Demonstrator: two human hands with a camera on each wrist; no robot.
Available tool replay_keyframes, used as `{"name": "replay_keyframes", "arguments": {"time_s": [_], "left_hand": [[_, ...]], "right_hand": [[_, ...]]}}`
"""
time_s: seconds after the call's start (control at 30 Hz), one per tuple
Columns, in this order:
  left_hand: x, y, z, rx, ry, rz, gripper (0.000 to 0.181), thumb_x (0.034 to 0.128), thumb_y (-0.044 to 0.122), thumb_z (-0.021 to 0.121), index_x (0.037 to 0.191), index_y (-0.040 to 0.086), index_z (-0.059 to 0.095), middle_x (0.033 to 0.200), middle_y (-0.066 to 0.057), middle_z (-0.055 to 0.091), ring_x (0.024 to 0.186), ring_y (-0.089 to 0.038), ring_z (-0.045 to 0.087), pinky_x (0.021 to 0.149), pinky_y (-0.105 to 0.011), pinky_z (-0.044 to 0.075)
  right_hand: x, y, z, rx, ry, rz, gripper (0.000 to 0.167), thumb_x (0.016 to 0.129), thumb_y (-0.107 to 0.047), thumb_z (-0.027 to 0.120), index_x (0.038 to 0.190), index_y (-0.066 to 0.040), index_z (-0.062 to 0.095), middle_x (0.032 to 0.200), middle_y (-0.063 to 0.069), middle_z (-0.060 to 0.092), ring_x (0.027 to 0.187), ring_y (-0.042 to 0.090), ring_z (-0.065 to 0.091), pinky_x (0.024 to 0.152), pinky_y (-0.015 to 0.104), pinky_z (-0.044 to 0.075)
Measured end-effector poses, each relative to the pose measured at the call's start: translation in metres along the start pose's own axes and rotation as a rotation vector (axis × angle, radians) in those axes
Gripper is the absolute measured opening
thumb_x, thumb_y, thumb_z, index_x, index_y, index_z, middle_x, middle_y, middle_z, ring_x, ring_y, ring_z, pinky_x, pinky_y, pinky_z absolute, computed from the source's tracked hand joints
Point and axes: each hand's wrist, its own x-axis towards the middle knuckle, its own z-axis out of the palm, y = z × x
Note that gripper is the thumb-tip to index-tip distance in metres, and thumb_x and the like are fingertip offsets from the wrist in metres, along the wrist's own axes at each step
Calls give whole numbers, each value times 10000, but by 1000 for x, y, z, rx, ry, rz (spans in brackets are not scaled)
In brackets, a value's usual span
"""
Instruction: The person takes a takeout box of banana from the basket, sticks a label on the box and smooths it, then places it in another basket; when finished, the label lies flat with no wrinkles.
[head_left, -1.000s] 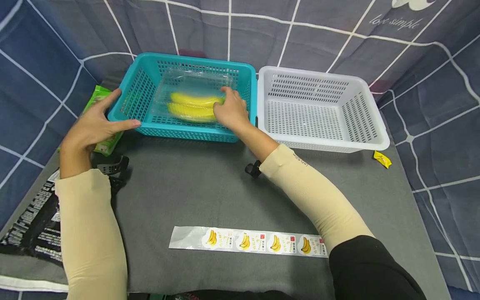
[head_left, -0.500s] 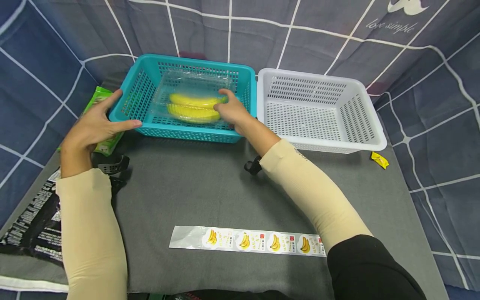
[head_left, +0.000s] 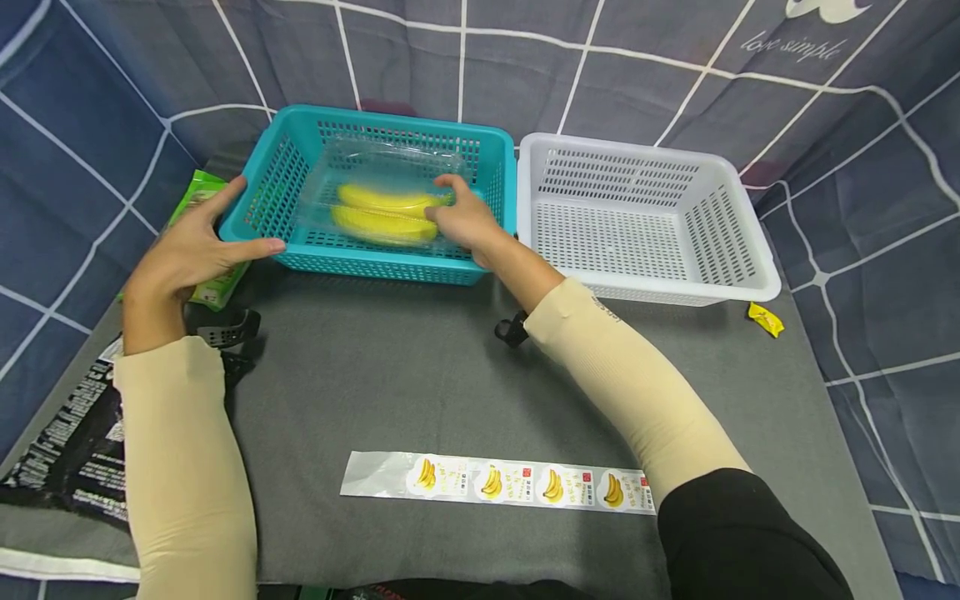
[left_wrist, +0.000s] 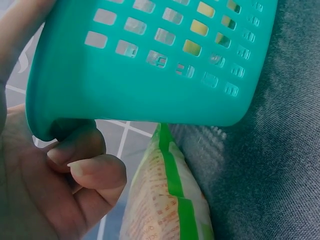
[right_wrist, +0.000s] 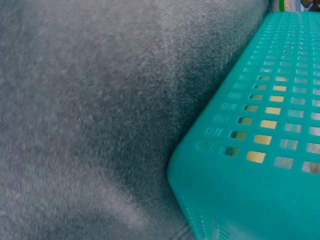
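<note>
A teal perforated basket (head_left: pixel 390 117) stands at the back of the table. Inside it lies a clear plastic box (head_left: pixel 390 152) with yellow bananas (head_left: pixel 386 225) showing through. My left hand (head_left: pixel 176 254) grips the basket's front-left corner; the left wrist view has its curled fingers (left_wrist: pixel 102 172) under the rim. Reaching in from the front right, my right hand (head_left: pixel 467 218) holds the box's right end with thumb and index finger; its other fingers are hidden. The right wrist view catches only the basket's outer side (right_wrist: pixel 240 180) and the grey cloth.
A white perforated basket (head_left: pixel 630 147) stands close on the right. In front lies a strip of banana stickers (head_left: pixel 532 483). A green bag (head_left: pixel 217 287) and a black printed bag (head_left: pixel 78 450) are at the left; a small yellow packet (head_left: pixel 765 318) lies at the right.
The box and my right hand have shifted slightly left within the teal basket. My left hand keeps its place on the rim.
</note>
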Motion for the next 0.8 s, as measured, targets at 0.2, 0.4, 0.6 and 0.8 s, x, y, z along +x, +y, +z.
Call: {"name": "replay_keyframes", "arguments": {"time_s": [0.2, 0.4, 0.6, 0.8], "left_hand": [[-1, 0, -1, 8, 0, 3, 1018, 927, 386, 756, 1631, 370, 20, 1708, -8, -13, 1504, -267, 140, 1178, -621, 177], [-4, 2, -2, 21, 3, 1, 1025, 913, 409, 770, 1619, 413, 27, 1707, 1, -28, 1534, -277, 75, 1172, -650, 155], [-3, -1, -4, 23, 4, -13, 1022, 914, 424, 762, 1608, 440, 12, 1706, -6, -62, 1539, -333, 51, 1157, -679, 146], [0, -1, -2, 24, -3, -22, 1021, 914, 435, 760, 1605, 447, 9, 1708, -5, -41, 1504, -369, 163, 1147, -674, 198]], "right_hand": [[-6, 0, -1, 98, -49, -68, 473, 1064, -326, 564, 1508, -343, 403, 1134, 105, 641, 556, 187, 485, 598, 333, 509], [-10, 2, 1, 119, 59, -114, 424, 1048, -337, 601, 1453, -371, 477, 1223, 0, 638, 565, 203, 529, 706, 399, 563], [-13, 5, 2, 188, 150, -217, 379, 1018, -307, 656, 1377, -317, 533, 905, 110, 710, 698, 334, 660, 777, 445, 593], [-20, 8, 1, 271, 210, -300, 315, 985, -279, 691, 1285, -265, 598, 682, 105, 622, 684, 431, 668, 704, 452, 605]]}}
